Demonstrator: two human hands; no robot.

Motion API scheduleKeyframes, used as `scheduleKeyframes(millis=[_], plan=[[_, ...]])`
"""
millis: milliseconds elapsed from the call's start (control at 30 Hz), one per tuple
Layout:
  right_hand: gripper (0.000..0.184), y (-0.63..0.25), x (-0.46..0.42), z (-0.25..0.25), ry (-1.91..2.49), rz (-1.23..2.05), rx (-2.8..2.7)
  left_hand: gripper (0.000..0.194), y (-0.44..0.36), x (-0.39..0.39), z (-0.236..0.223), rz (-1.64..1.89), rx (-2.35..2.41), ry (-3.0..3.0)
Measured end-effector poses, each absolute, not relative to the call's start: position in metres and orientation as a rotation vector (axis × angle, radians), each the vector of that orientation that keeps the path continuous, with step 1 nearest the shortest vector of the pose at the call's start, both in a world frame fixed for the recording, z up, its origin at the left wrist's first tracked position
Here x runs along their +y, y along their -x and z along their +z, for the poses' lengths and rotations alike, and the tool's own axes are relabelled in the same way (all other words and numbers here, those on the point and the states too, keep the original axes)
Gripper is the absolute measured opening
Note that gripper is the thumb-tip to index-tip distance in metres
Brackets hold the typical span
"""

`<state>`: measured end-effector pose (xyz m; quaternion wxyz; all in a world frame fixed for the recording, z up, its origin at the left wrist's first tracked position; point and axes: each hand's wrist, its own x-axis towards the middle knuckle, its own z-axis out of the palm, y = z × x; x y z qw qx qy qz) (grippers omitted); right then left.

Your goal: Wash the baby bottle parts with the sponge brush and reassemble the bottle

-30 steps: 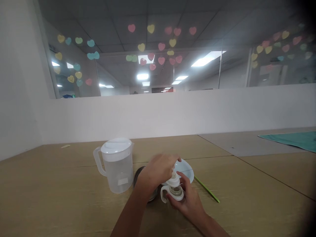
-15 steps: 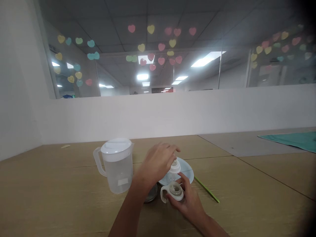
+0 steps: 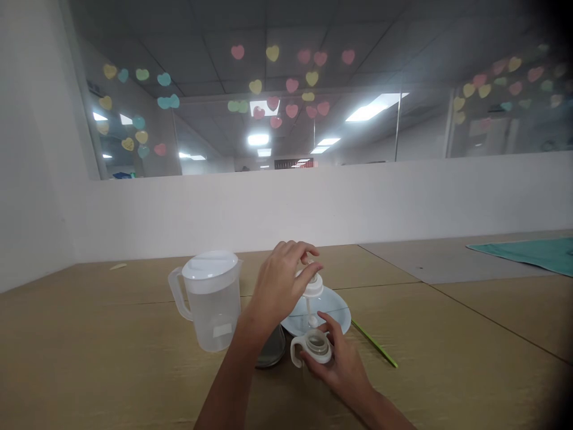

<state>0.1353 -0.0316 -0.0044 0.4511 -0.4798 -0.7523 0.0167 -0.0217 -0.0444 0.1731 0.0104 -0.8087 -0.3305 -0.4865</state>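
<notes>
My right hand (image 3: pixel 342 367) grips a small clear baby bottle with a white handled collar (image 3: pixel 313 349), upright on the wooden table. My left hand (image 3: pixel 282 280) pinches the bottle's white cap with a straw tube (image 3: pixel 311 292) and holds it lifted above the open bottle neck, the tube hanging down toward it. A light blue plate (image 3: pixel 333 310) lies just behind the bottle. A clear lidded water jug (image 3: pixel 208 298) stands to the left of my left forearm.
A metal bowl (image 3: pixel 271 352) sits partly hidden under my left forearm. A green stick (image 3: pixel 373 343) lies right of the plate. A teal cloth (image 3: pixel 532 254) lies at the far right. A white partition wall runs along the table's back.
My left hand has pulled the cap with its straw up and out of the bottle, rising from the bottle's neck. My right hand has kept the bottle still.
</notes>
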Motion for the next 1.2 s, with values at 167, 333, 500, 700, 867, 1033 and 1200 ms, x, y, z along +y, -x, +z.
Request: scheduleKeyframes(millis=[167, 333, 500, 700, 867, 1033, 1200], plan=[[0.061, -0.135, -0.033, -0.004, 1.214, 0.030, -1.856, 0.013, 0.019, -0.040, 0.171, -1.597, -0.986, 2.508], [0.062, -0.135, -0.035, -0.005, 1.227, 0.077, -1.831, 0.011, 0.017, -0.029, 0.167, -1.628, -1.004, 2.487], [0.063, -0.135, -0.034, -0.005, 1.232, 0.075, -1.832, 0.011, 0.016, -0.019, 0.163, -1.600, -1.043, 2.488], [0.062, -0.135, -0.037, -0.003, 1.211, -0.005, -1.862, 0.016, 0.013, -0.017, 0.160, -1.582, -1.033, 2.516], [0.055, -0.136, -0.038, -0.001, 1.133, -0.068, -1.900, 0.023, 0.010, -0.017, 0.159, -1.620, -0.991, 2.623], [0.052, -0.139, -0.034, -0.001, 1.025, -0.211, -1.949, 0.025, 0.010, -0.020, 0.160, -1.657, -0.949, 2.646], [0.050, -0.141, -0.034, -0.002, 0.977, -0.304, -1.950, 0.023, 0.010, -0.023, 0.162, -1.684, -0.955, 2.657]])
